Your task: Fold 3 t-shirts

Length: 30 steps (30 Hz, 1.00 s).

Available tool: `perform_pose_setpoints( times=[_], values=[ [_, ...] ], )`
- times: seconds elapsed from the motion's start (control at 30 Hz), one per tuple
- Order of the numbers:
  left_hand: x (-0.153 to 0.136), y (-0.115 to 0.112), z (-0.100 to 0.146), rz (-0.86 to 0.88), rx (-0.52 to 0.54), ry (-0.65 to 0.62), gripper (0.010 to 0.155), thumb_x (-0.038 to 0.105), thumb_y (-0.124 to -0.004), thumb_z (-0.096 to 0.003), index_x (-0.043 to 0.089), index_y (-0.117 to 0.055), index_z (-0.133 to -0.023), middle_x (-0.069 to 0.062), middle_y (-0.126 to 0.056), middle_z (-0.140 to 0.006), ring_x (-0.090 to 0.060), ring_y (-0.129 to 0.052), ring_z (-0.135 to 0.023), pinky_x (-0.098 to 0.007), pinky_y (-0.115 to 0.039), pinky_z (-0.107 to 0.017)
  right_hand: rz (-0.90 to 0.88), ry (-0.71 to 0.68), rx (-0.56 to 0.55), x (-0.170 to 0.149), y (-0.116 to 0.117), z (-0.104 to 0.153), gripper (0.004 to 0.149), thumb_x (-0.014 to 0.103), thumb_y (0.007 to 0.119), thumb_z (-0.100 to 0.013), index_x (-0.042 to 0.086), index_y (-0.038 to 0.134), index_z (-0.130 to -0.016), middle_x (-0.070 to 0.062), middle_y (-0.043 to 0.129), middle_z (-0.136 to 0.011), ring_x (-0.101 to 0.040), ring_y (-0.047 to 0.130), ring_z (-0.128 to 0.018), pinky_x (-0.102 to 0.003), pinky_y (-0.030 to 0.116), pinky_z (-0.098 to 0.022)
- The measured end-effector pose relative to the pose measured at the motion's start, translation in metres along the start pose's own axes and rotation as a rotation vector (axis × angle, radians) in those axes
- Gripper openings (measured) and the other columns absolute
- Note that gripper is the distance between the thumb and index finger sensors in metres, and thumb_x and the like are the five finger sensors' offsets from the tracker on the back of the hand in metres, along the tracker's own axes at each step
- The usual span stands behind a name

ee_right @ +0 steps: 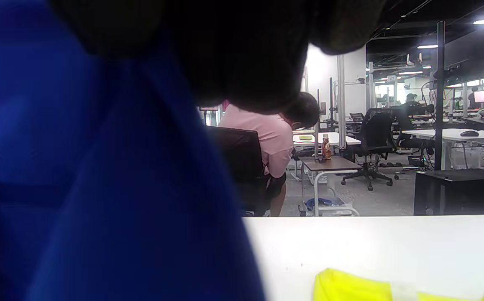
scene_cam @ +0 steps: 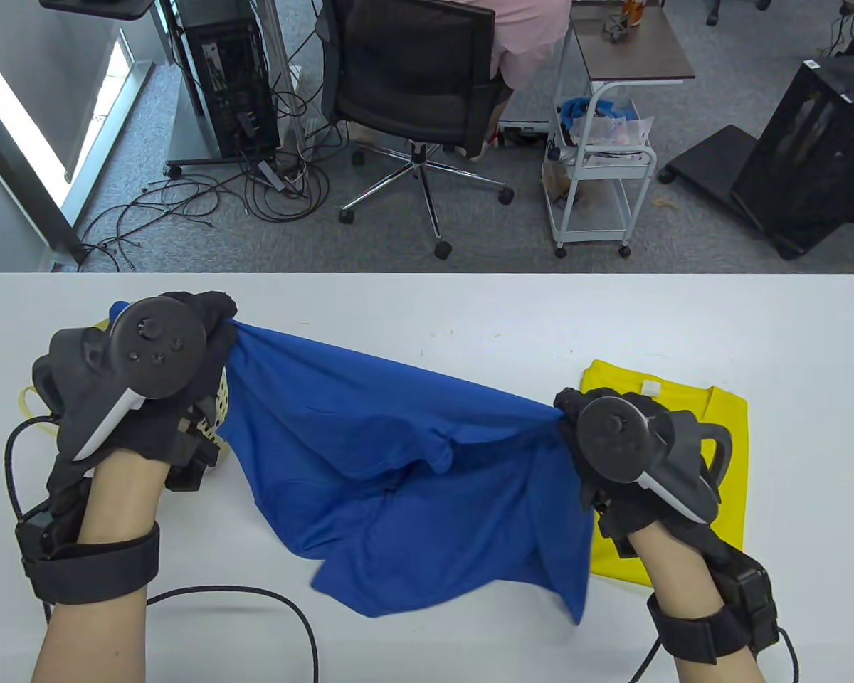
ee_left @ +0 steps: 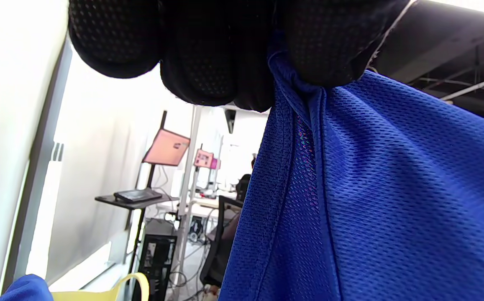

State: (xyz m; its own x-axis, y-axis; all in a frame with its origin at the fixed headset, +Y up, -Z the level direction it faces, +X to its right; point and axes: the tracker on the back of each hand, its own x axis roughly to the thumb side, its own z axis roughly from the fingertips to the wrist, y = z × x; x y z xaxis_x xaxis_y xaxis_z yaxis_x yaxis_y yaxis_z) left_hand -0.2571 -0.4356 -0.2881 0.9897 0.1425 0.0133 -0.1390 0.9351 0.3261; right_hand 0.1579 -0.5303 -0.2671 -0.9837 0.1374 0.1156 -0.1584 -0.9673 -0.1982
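Note:
A blue t-shirt [scene_cam: 406,484] hangs stretched between my two hands above the white table [scene_cam: 470,313], its lower part drooping onto the tabletop. My left hand [scene_cam: 210,320] grips one bunched end at the upper left; the left wrist view shows my fingers [ee_left: 208,54] clenched on the blue mesh fabric [ee_left: 371,200]. My right hand [scene_cam: 569,413] grips the other end, lower and to the right; blue cloth [ee_right: 99,188] fills the right wrist view. A folded yellow t-shirt [scene_cam: 726,420] lies flat under my right hand.
A pale yellow basket [scene_cam: 217,405] sits beneath my left hand, mostly hidden; its rim [ee_left: 133,282] shows in the left wrist view. Glove cables [scene_cam: 256,597] trail along the table's front edge. Beyond the far edge stand an office chair [scene_cam: 413,78] and a white cart [scene_cam: 598,142].

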Motion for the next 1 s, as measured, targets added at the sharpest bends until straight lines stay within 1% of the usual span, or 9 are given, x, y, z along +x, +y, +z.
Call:
perform_pose_setpoints(
  times=[0.1, 0.17, 0.3, 0.43, 0.6, 0.7, 0.87, 0.93, 1.0],
  values=[
    [0.003, -0.008, -0.001, -0.023, -0.022, -0.014, 0.043, 0.042, -0.079, -0.0434, 0.031, -0.082, -0.084, 0.001, -0.091, -0.075, -0.02, -0.09, -0.06, -0.04, -0.081, -0.049, 0.045, 0.001, 0.084, -0.001, 0.013, -0.007, 0.041, 0.029, 0.079, -0.043, 0.024, 0.079, -0.083, -0.005, 0.087, -0.082, -0.029, 0.09, -0.07, -0.059, 0.06, -0.066],
    [0.006, -0.02, -0.002, -0.055, -0.06, -0.024, 0.043, 0.043, -0.079, -0.0435, 0.031, -0.082, -0.084, 0.001, -0.091, -0.075, -0.019, -0.09, -0.061, -0.04, -0.081, -0.049, 0.078, -0.005, 0.152, -0.001, 0.036, -0.014, 0.041, 0.03, 0.079, -0.043, 0.025, 0.078, -0.083, -0.003, 0.087, -0.083, -0.03, 0.09, -0.072, -0.06, 0.06, -0.066],
    [0.008, -0.048, -0.005, -0.086, -0.137, -0.044, 0.043, 0.043, -0.079, -0.0433, 0.031, -0.082, -0.084, 0.001, -0.091, -0.075, -0.019, -0.09, -0.061, -0.04, -0.081, -0.049, 0.068, 0.023, 0.264, -0.004, 0.097, -0.028, 0.041, 0.03, 0.078, -0.042, 0.025, 0.078, -0.084, -0.003, 0.086, -0.083, -0.031, 0.089, -0.072, -0.06, 0.059, -0.066],
    [0.008, -0.069, -0.009, -0.102, -0.18, -0.049, 0.043, 0.043, -0.079, -0.0433, 0.031, -0.082, -0.084, 0.002, -0.092, -0.074, -0.019, -0.09, -0.061, -0.04, -0.081, -0.049, 0.079, 0.049, 0.273, -0.006, 0.135, -0.04, 0.041, 0.031, 0.078, -0.042, 0.027, 0.077, -0.083, -0.002, 0.087, -0.082, -0.03, 0.089, -0.072, -0.06, 0.059, -0.066],
    [0.006, -0.088, -0.013, -0.117, -0.2, -0.054, 0.043, 0.043, -0.079, -0.043, 0.032, -0.082, -0.084, 0.002, -0.092, -0.074, -0.019, -0.09, -0.06, -0.04, -0.081, -0.049, 0.074, 0.103, 0.248, -0.015, 0.158, -0.047, 0.049, 0.034, 0.08, -0.042, 0.027, 0.071, -0.089, -0.002, 0.081, -0.089, -0.032, 0.084, -0.079, -0.062, 0.056, -0.068],
    [0.002, -0.095, -0.015, -0.125, -0.213, -0.048, 0.043, 0.044, -0.08, -0.0429, 0.032, -0.082, -0.084, 0.002, -0.092, -0.075, -0.019, -0.09, -0.061, -0.04, -0.081, -0.049, 0.052, 0.098, 0.246, -0.022, 0.16, -0.042, 0.051, 0.038, 0.082, -0.04, 0.026, 0.072, -0.089, -0.003, 0.08, -0.09, -0.033, 0.083, -0.08, -0.062, 0.055, -0.068],
    [-0.008, -0.102, -0.016, -0.119, -0.216, -0.025, 0.043, 0.044, -0.079, -0.0431, 0.032, -0.081, -0.084, 0.002, -0.091, -0.075, -0.019, -0.09, -0.061, -0.04, -0.081, -0.049, 0.046, 0.029, 0.273, -0.038, 0.162, -0.017, 0.044, 0.038, 0.083, -0.04, 0.027, 0.079, -0.082, -0.002, 0.085, -0.085, -0.032, 0.087, -0.076, -0.061, 0.058, -0.066],
    [-0.01, -0.103, -0.015, -0.113, -0.219, -0.021, 0.043, 0.043, -0.079, -0.0431, 0.032, -0.081, -0.084, 0.002, -0.091, -0.075, -0.019, -0.09, -0.061, -0.04, -0.081, -0.049, -0.012, -0.008, 0.286, -0.044, 0.171, -0.005, 0.04, 0.037, 0.083, -0.04, 0.027, 0.082, -0.079, -0.002, 0.087, -0.083, -0.032, 0.088, -0.075, -0.061, 0.059, -0.066],
    [-0.01, -0.104, -0.014, -0.118, -0.221, -0.018, 0.043, 0.043, -0.079, -0.0431, 0.032, -0.081, -0.085, 0.002, -0.091, -0.075, -0.019, -0.09, -0.061, -0.04, -0.081, -0.049, -0.012, -0.037, 0.352, -0.049, 0.182, 0.005, 0.039, 0.037, 0.084, -0.04, 0.027, 0.083, -0.077, -0.002, 0.087, -0.082, -0.032, 0.088, -0.075, -0.061, 0.059, -0.065]
  ],
)
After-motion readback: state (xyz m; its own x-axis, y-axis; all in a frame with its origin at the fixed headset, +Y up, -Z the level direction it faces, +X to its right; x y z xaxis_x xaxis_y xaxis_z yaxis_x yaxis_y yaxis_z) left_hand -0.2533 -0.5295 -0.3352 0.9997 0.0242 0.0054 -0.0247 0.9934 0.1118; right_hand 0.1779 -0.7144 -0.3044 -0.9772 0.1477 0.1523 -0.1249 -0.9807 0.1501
